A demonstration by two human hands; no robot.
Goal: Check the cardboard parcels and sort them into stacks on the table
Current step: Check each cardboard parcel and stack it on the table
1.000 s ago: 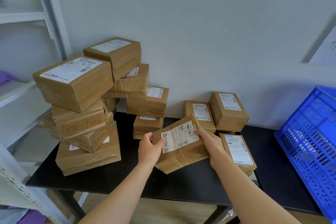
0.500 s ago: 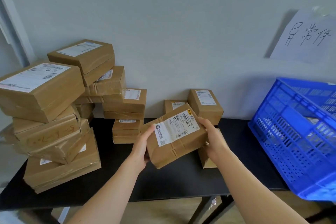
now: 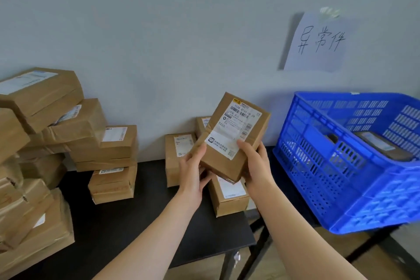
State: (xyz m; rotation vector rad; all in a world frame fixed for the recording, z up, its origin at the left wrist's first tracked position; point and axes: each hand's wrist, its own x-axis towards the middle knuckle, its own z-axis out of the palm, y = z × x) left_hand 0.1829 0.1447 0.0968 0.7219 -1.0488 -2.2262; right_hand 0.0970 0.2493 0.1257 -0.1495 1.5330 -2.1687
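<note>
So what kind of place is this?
Probably a parcel-sorting corner: stacks of labelled cardboard parcels on a black table, a blue crate, and a handwritten sign taped to the wall.

A parcel-sorting room: labelled cardboard parcels (image 3: 113, 143) stacked on a table (image 3: 136, 223), a blue crate (image 3: 341, 177), a handwritten wall sign (image 3: 318, 41).

Single head-worn view, forward and down, close over the table (image 3: 113, 223); wall (image 3: 181, 29) behind
</note>
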